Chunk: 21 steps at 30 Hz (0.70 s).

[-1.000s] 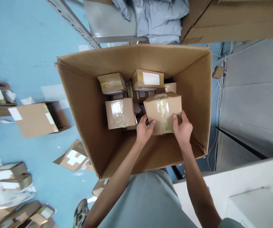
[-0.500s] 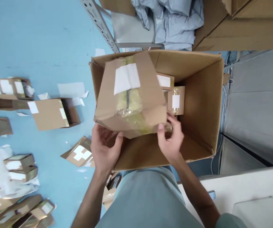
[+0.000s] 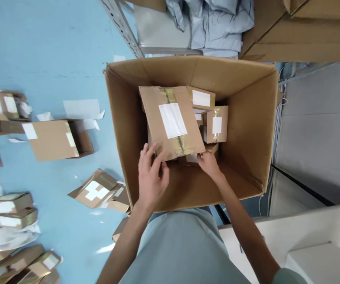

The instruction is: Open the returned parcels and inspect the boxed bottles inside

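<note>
Left hand: the left hand (image 3: pixel 154 173) is over the near left part of the large carton (image 3: pixel 247 122), fingers spread and loosely bent, gripping nothing; the tips reach the near edge of the labelled box (image 3: pixel 172 120), though contact is hard to tell.
Right hand: the right hand (image 3: pixel 208 161) is inside the large carton, fingers curled at the labelled box's near right corner; whether they grasp it I cannot tell.
Labelled box: in the left half of the large carton, below its rim, taped, white label facing up. It seems to rest on other boxes and lies askew to the walls, so I judge it in but not squared up.
Other boxes inside: a partly covered box (image 3: pixel 191 158) toward the large carton's near wall, a taped box (image 3: pixel 221 130) toward its right wall and a white-labelled box (image 3: pixel 201 98) toward its far wall. With the labelled box, at least four are in.
Carton top: the large carton stands open, nothing folded across it; closing is not done.
Floor boxes: left of the large carton, an opened carton (image 3: pixel 94 189) near its wall, an open-ended box (image 3: pixel 50 140) farther off; both lie outside.
Shelf: beyond the large carton's far wall, grey bags (image 3: pixel 220 31).
</note>
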Tool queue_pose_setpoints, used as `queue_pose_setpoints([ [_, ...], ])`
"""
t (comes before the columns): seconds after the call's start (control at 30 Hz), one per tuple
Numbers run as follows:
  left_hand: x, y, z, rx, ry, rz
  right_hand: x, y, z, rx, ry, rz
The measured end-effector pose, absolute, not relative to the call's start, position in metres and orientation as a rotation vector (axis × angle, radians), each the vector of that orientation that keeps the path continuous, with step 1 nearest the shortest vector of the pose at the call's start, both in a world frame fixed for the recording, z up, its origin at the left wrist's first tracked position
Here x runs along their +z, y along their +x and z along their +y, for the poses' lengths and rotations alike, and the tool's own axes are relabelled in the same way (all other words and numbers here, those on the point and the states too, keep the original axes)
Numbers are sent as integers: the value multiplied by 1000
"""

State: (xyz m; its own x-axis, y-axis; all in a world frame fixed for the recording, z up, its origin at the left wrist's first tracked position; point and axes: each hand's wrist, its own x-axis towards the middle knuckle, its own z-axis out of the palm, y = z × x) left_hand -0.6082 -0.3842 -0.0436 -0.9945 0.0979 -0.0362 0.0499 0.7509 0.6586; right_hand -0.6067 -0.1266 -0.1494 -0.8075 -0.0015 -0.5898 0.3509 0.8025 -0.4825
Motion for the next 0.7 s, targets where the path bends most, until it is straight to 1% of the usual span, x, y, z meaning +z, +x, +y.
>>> queue_pose_setpoints([
  [0.1, -49, -632, -357, 1053, 180, 2807, -168, -639, -101, -948, 275, 2391],
  [0.2, -62, -650, -343, 988, 196, 2759, -185, -667, -83, -1228, 113, 2152],
  [0.27, -69, -657, -347, 930, 187, 2762, -194, -684, -73, -1320, 63, 2026],
  [0.33, -73, -659, -362, 858, 195, 2777, -204, -702, -63, -1270, 139, 2114],
  [0.43, -73, -658, -399, 757, 297, 2762, -223, -737, -50, -1026, 284, 2391],
  [0.5, -67, -657, -424, 735, 350, 2775, -238, -766, -48, -906, 302, 2490],
  [0.63, -49, -658, -450, 790, 354, 2688, -275, -822, -78, -920, 221, 2572],
  [0.7, -43, -658, -452, 800, 315, 2633, -293, -844, -106, -943, 333, 2561],
])
